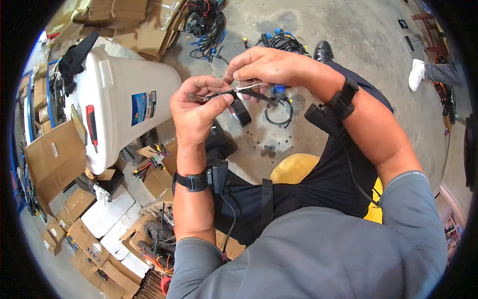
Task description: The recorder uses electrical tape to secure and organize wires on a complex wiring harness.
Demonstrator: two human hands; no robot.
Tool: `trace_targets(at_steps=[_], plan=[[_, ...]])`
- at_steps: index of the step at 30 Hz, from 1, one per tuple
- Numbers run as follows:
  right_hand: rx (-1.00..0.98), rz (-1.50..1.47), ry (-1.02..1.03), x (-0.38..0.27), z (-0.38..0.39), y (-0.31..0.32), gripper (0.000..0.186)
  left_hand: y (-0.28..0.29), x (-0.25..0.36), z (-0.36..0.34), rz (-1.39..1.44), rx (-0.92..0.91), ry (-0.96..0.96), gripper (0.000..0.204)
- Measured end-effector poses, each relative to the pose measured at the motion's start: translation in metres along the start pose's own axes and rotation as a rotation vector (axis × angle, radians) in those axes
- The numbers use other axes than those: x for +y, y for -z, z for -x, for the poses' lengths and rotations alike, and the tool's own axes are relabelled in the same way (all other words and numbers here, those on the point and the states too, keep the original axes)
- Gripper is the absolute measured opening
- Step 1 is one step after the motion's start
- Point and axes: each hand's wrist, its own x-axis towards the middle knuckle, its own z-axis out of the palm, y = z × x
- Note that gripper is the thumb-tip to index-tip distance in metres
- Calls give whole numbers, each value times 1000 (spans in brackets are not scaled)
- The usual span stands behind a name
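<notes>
In front of my chest, my left hand (195, 110) is closed on a black cable (264, 95), its thumb pressed along it. A roll of black tape (242, 113) hangs just below the cable, beside that thumb. My right hand (273, 67) reaches in from the right, its fingers closed around the same cable close to the left fingertips. A small pale strip (247, 86) shows between the two hands; its kind is too small to tell. Part of the right fingers is hidden behind the hand. Below, the loose cable end (280, 119) curls in a loop with a blue connector (279, 88).
A large white bin (164, 82) stands at the left, with a red utility knife (91, 124) and a black cloth (77, 62) on it. Cable bundles (209, 37) lie on the concrete floor ahead. Cardboard boxes (55, 154) crowd the left. Another person's white shoe (416, 74) shows at right.
</notes>
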Motion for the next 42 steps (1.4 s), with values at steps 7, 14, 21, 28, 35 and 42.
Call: trace_targets(at_steps=[7, 14, 21, 28, 35, 42], plan=[[-66, 24, -43, -11, 8, -7, 41, -2, 2, 6, -281, -33, -140, 28], [-99, -109, 80, 4, 0, -7, 43, -6, -1, 4, -330, -45, -179, 27], [30, -203, 155, 2, -2, -3, 40, -4, -4, 1, -364, -62, -315, 27], [48, -153, 305, 0, -2, 1, 42, -3, -7, 2, -308, -50, -339, 32], [148, -199, 413, -10, 2, -3, 45, -12, -1, 0, -311, 22, -320, 28], [157, -180, 472, -11, 2, -5, 50, -7, -1, 0, -218, 97, -250, 28]])
